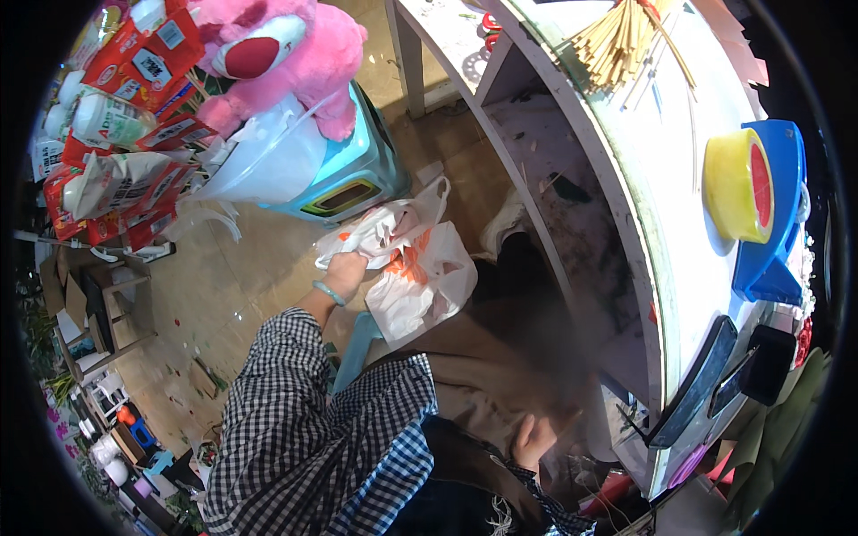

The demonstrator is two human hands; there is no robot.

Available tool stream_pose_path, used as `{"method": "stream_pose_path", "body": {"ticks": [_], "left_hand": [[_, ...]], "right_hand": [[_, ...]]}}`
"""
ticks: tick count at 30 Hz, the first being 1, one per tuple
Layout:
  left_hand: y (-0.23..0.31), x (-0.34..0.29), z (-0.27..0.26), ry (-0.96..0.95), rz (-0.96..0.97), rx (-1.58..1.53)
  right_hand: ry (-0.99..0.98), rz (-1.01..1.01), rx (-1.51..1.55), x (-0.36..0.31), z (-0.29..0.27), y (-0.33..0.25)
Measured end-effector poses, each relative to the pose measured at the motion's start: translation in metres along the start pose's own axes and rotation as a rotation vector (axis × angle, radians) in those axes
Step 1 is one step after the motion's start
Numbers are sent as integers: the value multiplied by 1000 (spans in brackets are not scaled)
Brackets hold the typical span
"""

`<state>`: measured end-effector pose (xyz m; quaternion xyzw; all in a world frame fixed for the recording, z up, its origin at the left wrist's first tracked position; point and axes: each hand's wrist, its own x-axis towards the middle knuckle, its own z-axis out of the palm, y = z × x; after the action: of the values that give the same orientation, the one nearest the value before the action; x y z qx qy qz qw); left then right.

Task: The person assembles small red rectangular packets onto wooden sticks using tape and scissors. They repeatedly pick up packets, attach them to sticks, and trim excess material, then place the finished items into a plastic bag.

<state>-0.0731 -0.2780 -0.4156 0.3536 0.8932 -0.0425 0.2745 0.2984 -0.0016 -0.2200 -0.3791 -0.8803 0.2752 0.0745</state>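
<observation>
My left hand (343, 276), with a pale bangle (329, 293) at its wrist, is closed on a white plastic bag (423, 308) with orange print. The bag hangs low, just beyond my lap, its contents hidden. My right hand (534, 439) is over my lap near the table's edge. Its thumb and a finger show slightly apart, with nothing visible in them; the other fingers are hard to make out. Beyond the bag stands a light-blue bin (357, 170), with a pink plush toy (308, 58) above it.
To the right a white curved table (617, 134) with open shelves beneath bears yellow tape (737, 186), a blue tape dispenser (776, 223), phones (697, 380) and thin sticks (617, 45). Red snack packages (147, 67) are bunched at the upper left. Scraps lie on the tiled floor (210, 295).
</observation>
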Motion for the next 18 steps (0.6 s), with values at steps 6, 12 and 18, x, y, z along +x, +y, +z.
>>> {"method": "stream_pose_path", "body": {"ticks": [6,12,18], "left_hand": [[-6,-37,-87,210,246,68],[20,-121,-197,308,413,0],[68,-230,-308,594,661,134]], "right_hand": [[64,-95,6,1,3,2],[126,-224,59,29,-12,-58],[-212,-766,379,95,-19,-190]]}}
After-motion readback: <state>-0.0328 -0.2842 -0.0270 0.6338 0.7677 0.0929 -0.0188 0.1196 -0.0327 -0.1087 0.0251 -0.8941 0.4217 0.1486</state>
